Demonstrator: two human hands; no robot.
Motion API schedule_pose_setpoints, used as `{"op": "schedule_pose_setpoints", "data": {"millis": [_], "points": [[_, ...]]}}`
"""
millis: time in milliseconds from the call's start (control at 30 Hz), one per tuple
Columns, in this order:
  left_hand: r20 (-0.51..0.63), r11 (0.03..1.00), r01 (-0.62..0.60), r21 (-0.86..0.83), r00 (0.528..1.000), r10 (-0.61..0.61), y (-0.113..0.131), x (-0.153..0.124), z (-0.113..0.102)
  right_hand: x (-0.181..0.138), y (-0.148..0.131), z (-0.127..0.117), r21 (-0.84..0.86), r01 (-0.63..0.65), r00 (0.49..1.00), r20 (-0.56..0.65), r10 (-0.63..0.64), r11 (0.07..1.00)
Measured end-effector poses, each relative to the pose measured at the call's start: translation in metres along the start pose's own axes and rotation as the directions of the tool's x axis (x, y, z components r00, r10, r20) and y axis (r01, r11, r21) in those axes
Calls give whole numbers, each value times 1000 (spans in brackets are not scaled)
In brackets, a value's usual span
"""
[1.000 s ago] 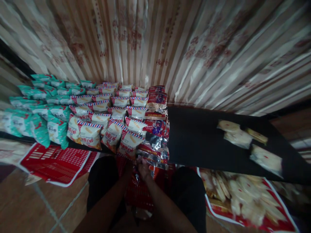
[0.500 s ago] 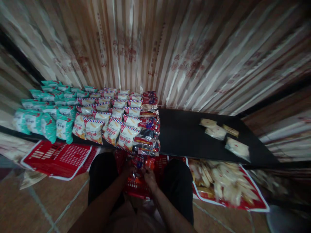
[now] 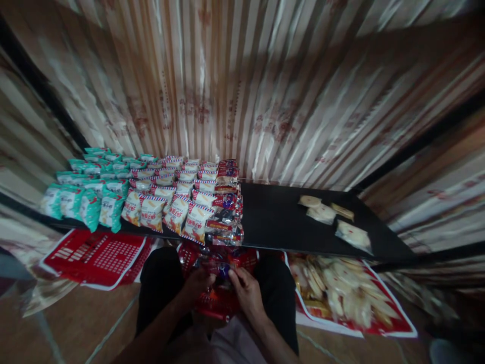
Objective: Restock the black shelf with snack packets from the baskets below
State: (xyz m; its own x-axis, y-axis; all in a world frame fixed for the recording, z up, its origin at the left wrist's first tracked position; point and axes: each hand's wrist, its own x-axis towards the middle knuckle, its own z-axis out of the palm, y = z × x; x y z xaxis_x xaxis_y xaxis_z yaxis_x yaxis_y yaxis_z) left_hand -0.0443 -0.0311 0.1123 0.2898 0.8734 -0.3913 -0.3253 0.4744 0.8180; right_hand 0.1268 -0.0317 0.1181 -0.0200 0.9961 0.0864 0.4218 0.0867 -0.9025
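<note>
Between my knees, my left hand [image 3: 199, 284] and my right hand [image 3: 247, 292] grip a small dark purple snack packet [image 3: 220, 268] from its two sides. The left fingers are curled and partly in shadow; the right thumb and fingers pinch the packet's edge. Below the hands is a red bag [image 3: 215, 303] with shiny packets inside, much of it hidden. On the black shelf [image 3: 280, 222] just ahead stand similar dark red and purple packets [image 3: 227, 202], beside rows of white snack packets [image 3: 195, 222] and teal snack packets [image 3: 111, 210].
Several flat pale wrapped rounds [image 3: 320, 213] lie on the shelf's right part. Under the shelf's right front, a red bag [image 3: 394, 323] holds many wrapped pale pieces. A flat red bag [image 3: 102, 258] lies at left. A pleated curtain [image 3: 212, 101] hangs behind.
My hands have lifted slightly out of the red bag with the purple packet, which now shows more clearly between them. The head view has shifted, so the shelf sits lower in the picture.
</note>
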Motion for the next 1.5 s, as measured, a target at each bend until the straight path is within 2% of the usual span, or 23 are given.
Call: {"op": "schedule_pose_setpoints", "data": {"millis": [133, 267, 333, 467, 533, 633, 800, 967, 1133, 1300, 1400, 1500], "points": [[71, 997, -80, 13, 994, 79, 33, -19, 20, 9, -30, -19, -162, 154, 980, -98, -171, 975], [55, 994, -106, -12, 993, 106, 51, -19, 33, 27, -50, -33, -233, 196, 956, -172, -239, 952], [8, 993, -117, -3, 993, 117, 57, -13, 39, 39, -57, -39, -236, 169, 955, -201, -218, 957], [-163, 990, -141, -4, 977, 138, 73, 4, 55, 71, -69, -50, -176, 48, 970, -229, -88, 983], [-187, 983, -177, -57, 969, 164, 81, 13, 64, 89, -74, -55, -166, 0, 970, -240, -41, 986], [-212, 969, -220, -113, 958, 193, 91, 29, 75, 118, -79, -61, -225, -27, 965, -259, -33, 974], [-376, 965, -255, -56, 901, 216, 102, 57, 84, 163, -81, -63, -390, -124, 957, -290, 6, 913], [-417, 969, -247, 22, 878, 234, 108, 64, 85, 196, -79, -54, -533, -208, 962, -261, 74, 820], [-431, 972, -221, -83, 887, 165, 104, 63, 82, 213, -83, -45, -622, -248, 963, -239, 121, 742], [-422, 948, -284, -141, 884, 201, 96, 63, 78, 217, -87, -38, -635, -224, 970, -221, 104, 739], [-421, 957, -273, -97, 883, 209, 89, 61, 76, 218, -87, -35, -640, -224, 971, -211, 112, 735], [-462, 961, -275, -22, 856, 234, 80, 60, 74, 218, -88, -32, -655, -226, 971, -214, 110, 721]]}}
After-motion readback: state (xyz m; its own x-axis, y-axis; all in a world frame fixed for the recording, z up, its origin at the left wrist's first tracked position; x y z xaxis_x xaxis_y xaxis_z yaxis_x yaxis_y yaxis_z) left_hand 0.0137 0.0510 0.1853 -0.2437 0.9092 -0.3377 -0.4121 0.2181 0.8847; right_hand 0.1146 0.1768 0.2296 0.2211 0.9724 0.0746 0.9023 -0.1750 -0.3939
